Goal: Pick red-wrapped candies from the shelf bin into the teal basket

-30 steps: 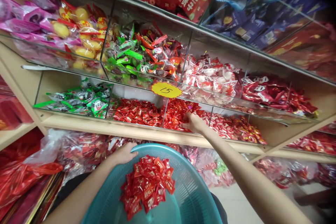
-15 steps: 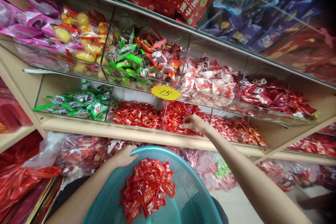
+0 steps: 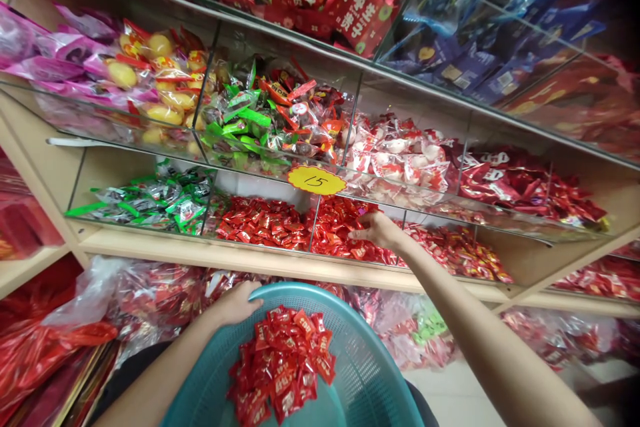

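Observation:
My left hand (image 3: 240, 303) grips the far left rim of a teal plastic basket (image 3: 373, 347), its fingers wrapped over the edge. A heap of small red-wrapped candies (image 3: 283, 367) lies inside the basket. My right hand (image 3: 379, 229) reaches into a low shelf compartment of red-wrapped candies (image 3: 333, 223). Its thumb and fingers are apart just over the pile, with nothing visible between them; whether the fingertips touch the candies I cannot tell. The divider on its left separates this compartment from another holding similar red candies (image 3: 265, 220).
A yellow price tag (image 3: 317, 180) hangs on the clear shelf front above my right hand. Green-wrapped sweets (image 3: 185, 203) fill a compartment on the left. The wooden shelf edge (image 3: 280, 263) runs between basket and bins. Bagged goods (image 3: 155, 290) sit below it.
My right hand has shifted slightly right over the red candies, and its thumb and fingers look a little more spread. My left hand still holds the basket rim.

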A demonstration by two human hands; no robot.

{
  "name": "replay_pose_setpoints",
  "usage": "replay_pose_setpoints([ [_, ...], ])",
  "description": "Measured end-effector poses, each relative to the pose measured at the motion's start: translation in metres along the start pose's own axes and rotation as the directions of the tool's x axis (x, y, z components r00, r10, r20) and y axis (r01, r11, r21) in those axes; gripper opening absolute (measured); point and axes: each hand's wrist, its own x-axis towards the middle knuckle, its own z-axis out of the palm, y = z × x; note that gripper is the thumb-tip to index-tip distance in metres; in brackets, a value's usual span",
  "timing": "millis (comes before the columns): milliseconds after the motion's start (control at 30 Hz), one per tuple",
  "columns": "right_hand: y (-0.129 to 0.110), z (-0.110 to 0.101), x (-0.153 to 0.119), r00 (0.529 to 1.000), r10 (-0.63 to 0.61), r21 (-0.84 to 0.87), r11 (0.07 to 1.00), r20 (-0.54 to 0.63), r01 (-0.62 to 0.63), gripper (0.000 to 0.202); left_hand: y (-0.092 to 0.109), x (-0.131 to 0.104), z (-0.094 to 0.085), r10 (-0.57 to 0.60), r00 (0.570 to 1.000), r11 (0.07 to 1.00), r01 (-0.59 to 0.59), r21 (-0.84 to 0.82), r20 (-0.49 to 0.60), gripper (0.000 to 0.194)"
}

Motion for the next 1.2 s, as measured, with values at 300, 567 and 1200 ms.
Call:
replay_pose_setpoints([
  [300, -0.032, 0.01, 0.009, 0.953, -0.219, -0.067, 0.975, -0.208, 0.209, 0.031, 0.002, -0.001, 0.0, 0.027, 1.0, 1.0, -0.027, -0.016, 0.013, 0.029],
  [567, -0.044, 0.031, 0.031, 0.958, -0.255, -0.129, 0.963, -0.134, 0.238, 0.021, -0.006, 0.001, 0.002, 0.016, 1.0, 1.0, -0.016, 0.011, 0.005, 0.033],
  [1200, -0.046, 0.024, 0.001, 0.93, -0.236, -0.009, 0.97, -0.281, 0.243, 0.025, 0.001, 0.0, -0.001, 0.022, 0.999, 1.0, -0.022, 0.009, 0.042, 0.034],
])
